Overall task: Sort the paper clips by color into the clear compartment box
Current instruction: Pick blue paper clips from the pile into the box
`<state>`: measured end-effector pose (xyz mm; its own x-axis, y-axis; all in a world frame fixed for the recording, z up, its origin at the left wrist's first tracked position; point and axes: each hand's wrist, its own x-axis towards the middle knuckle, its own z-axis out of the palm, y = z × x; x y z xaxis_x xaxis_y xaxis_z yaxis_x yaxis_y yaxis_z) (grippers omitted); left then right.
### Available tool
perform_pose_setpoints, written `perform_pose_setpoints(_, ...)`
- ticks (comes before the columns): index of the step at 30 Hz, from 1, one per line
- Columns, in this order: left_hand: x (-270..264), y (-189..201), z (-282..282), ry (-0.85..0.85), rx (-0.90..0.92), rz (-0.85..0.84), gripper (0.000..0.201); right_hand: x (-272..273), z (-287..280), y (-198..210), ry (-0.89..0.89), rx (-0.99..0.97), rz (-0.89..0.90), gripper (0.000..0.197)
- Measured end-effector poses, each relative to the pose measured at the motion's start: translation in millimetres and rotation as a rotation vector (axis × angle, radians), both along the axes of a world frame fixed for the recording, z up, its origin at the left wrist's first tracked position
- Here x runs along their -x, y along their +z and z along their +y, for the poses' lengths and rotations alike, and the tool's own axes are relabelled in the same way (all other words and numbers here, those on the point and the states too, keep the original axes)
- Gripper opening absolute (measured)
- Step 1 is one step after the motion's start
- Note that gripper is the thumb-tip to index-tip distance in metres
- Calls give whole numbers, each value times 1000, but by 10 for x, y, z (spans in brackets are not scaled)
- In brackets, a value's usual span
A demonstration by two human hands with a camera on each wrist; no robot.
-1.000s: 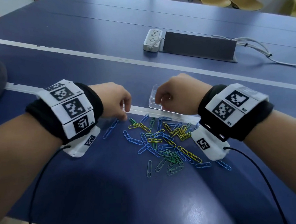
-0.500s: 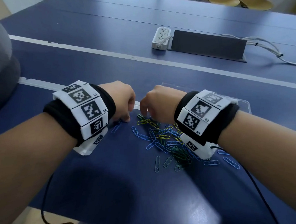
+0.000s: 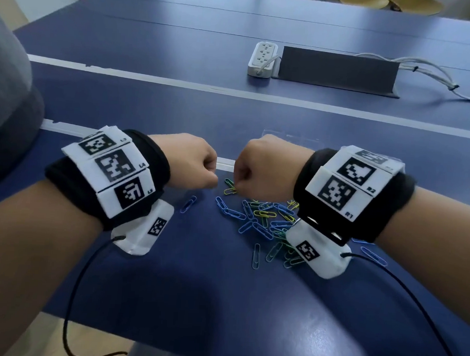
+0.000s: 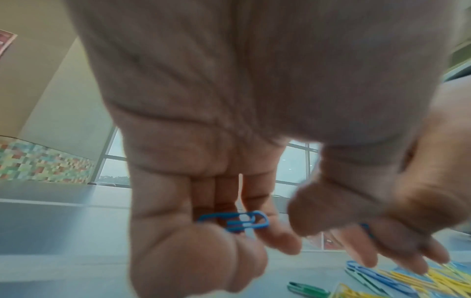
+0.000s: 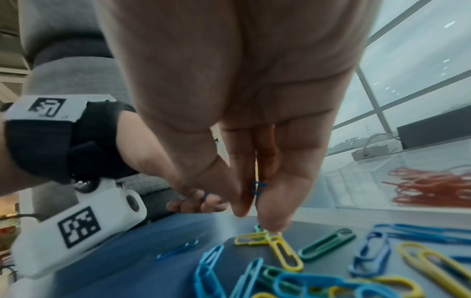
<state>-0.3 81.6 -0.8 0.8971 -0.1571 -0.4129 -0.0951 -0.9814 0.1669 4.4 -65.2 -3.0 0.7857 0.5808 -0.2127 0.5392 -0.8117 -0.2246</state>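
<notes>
The left hand (image 4: 203,141) curls its fingers around thin, bendy blue paper clips (image 4: 235,221). The right hand (image 5: 254,100) pinches another blue clip (image 5: 256,189). Just under it lies the pile of clips (image 3: 264,221), the clear plastic box (image 5: 369,181) just past it.

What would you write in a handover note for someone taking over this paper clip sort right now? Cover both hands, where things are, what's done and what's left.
Left hand: pinches a blue paper clip.
Right hand: holds a second blue clip between its fingers, fingertips just over the pile.
Clear box: behind the right hand, with red clips in one compartment.
Done: the reds appear sorted.
Left: blue, yellow and green clips lie mixed on the table.
</notes>
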Motion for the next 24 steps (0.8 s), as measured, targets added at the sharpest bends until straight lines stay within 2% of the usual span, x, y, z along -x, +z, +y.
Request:
perform_pose_setpoints(5, 64, -73, 20, -25, -132, 19, 35, 117, 82, -78, 31, 140, -7, 14)
perform_pose_setpoints(8, 77, -84, 2, -33, -133, 2, 40, 105, 95, -101, 17, 155, 7, 18)
perform_pose_setpoints(14, 138, -85, -34, -51, -92, -3, 31, 95, 23, -54, -39, 123, 90, 25)
perform_pose_setpoints(19, 171, -83, -4, -65, -63, -45, 19, 59, -22, -12, -132, -2, 119, 27)
perform_pose_setpoints(22, 188, -76, -7, -12, 50, -36, 6, 57, -17, -16, -154, -36, 96, 27)
perform_pose_setpoints(24, 200, -72, -21, 28, 148, -29, 7, 66, -16, -3, -149, -38, 121, 30)
